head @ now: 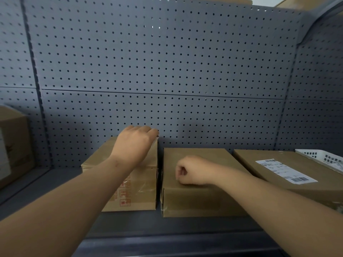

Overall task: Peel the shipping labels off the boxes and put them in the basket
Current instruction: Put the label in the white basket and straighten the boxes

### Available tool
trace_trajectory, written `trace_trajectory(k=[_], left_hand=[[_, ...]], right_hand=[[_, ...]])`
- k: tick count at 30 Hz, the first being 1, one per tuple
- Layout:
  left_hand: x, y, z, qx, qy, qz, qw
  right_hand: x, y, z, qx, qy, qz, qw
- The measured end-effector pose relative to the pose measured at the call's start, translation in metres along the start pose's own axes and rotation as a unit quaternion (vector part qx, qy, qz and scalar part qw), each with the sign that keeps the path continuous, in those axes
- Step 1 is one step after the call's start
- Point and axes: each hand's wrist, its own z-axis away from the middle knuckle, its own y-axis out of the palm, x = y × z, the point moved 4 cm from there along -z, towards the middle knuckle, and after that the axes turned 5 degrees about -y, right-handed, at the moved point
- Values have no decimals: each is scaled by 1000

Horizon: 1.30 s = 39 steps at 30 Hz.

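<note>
Three brown cardboard boxes stand side by side on a dark grey shelf. My left hand lies over the far top edge of the taller left box, fingers curled behind it. My right hand rests as a loose fist on top of the low middle box, holding nothing that I can see. The flat right box carries a white shipping label with barcodes on its top. A white slotted basket sits on the far right of that box, partly cut off by the frame.
A grey pegboard wall closes the back of the shelf. Another cardboard box stands at the far left. The shelf's front lip runs below the boxes. A narrow gap separates the left and middle boxes.
</note>
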Motion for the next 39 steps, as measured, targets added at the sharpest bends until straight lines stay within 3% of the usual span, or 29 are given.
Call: trace_trajectory(k=[5,8,12,16,21,26,30,35,39], left_hand=[[1,6,-3,-4,4,-3,1000],[3,14,-5,6,4,-10,1000],[4,20,-7,8,5,-16,1000],[5,19,-8,2,9,-8,1000],[2,19,-11,-5,6,6,1000],[-2,26,-16,-6,18,4,1000],[2,25,-18,-17,20,14,1000],[4,24,-17,-4,14,17,1000],[2,23,-18,7,4,8,1000]], right_hand=[[-14,-4,3,-7,52,3,999],[-9,0,3,29,9,-32,999],[-19,-3,-3,10,54,-6,998],[-13,-1,-16,40,27,-43,998],[-49,-3,-72,5,140,57,989],[-24,9,-98,11,78,17,997],[-42,7,-96,-12,143,40,989],[7,4,-49,-15,1,4,1000],[18,3,-5,-5,-48,7,999]])
